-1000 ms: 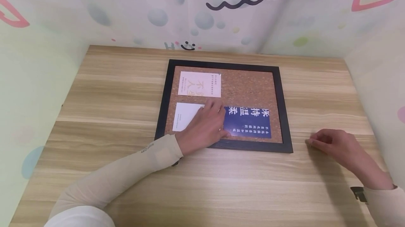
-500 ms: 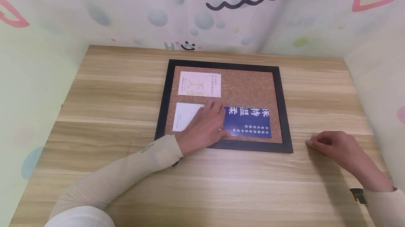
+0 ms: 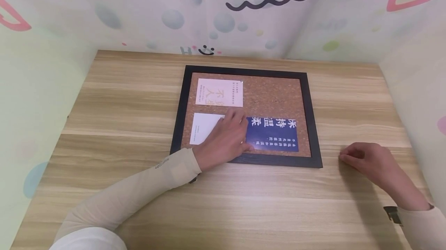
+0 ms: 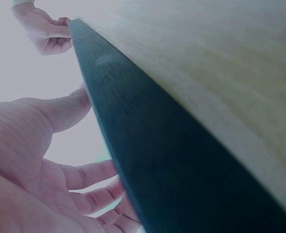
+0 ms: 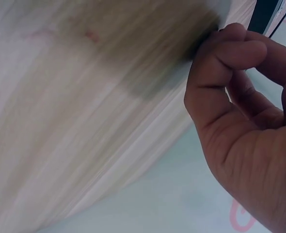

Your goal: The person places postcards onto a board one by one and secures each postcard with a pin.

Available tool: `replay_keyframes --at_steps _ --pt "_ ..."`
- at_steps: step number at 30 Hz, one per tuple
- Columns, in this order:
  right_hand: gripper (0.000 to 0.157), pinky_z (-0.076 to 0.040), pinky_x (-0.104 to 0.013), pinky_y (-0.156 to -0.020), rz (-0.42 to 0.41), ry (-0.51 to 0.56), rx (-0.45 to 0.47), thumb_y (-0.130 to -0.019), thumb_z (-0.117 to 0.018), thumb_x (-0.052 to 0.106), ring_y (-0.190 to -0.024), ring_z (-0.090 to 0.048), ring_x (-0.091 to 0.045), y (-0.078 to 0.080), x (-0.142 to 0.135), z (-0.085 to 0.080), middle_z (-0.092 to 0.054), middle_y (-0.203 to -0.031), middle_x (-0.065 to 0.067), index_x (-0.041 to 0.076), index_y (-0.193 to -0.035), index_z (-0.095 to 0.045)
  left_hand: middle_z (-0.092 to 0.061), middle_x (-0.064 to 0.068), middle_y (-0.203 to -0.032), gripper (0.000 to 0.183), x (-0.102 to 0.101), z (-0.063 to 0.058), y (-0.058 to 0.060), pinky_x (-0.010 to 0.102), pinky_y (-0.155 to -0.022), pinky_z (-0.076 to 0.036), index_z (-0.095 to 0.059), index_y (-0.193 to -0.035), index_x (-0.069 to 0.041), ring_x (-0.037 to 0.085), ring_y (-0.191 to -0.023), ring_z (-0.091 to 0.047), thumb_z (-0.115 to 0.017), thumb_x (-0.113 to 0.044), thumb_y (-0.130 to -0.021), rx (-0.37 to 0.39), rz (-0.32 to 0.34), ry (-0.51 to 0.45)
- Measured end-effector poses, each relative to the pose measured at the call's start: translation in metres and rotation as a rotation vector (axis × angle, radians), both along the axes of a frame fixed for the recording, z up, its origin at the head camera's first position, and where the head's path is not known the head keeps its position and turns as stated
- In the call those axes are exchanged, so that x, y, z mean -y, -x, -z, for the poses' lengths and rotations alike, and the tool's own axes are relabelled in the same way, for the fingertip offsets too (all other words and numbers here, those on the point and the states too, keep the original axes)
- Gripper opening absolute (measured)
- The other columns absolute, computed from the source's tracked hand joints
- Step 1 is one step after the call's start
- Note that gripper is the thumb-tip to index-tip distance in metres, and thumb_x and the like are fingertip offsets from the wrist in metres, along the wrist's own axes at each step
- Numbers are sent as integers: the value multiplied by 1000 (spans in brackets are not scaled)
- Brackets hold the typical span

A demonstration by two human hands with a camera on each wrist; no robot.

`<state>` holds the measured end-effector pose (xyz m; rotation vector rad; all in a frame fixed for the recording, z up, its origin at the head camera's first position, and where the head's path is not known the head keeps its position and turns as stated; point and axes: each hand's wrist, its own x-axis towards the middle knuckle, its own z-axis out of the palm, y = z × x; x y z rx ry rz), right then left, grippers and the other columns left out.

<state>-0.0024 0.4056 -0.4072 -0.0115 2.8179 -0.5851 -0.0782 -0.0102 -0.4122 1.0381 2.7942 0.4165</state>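
In the head view my left hand (image 3: 223,137) rests on the white card (image 3: 206,128) and reaches the left end of the blue card (image 3: 272,134), both lying on a black-framed cork board (image 3: 271,95). Its fingers are loosely bent and the thumb is spread apart; its palm hides part of the white card. Seen from the left wrist, this hand reaches over the dark frame edge (image 4: 119,116). Right of the board my right hand (image 3: 373,165) is low over the table, thumb and forefinger together. Nothing can be made out between those fingertips, even in the right wrist view.
A pink card (image 3: 219,93) lies at the board's upper left, with a tiny clear pin (image 3: 242,82) at its corner. The wooden table (image 3: 244,207) meets a printed wall sheet (image 3: 191,14) at the back. Pale walls stand at both sides.
My right hand has shifted very slightly, its fingertips still together low over the table. The left hand, cards and board have stayed put.
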Motion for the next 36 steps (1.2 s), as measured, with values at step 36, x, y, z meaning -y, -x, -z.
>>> replay_keyframes --at_steps 36 --pt "16 -48 -7 -66 44 223 -376 -96 -81 -7 -77 -60 12 15 53 -5 -80 -97 -18 0 -110 -83 -55 14 -139 71 0 1 -1 31 -76 -50 -70 -134 8 28 -127 -41 -88 -48 -95 7 -1 -8"
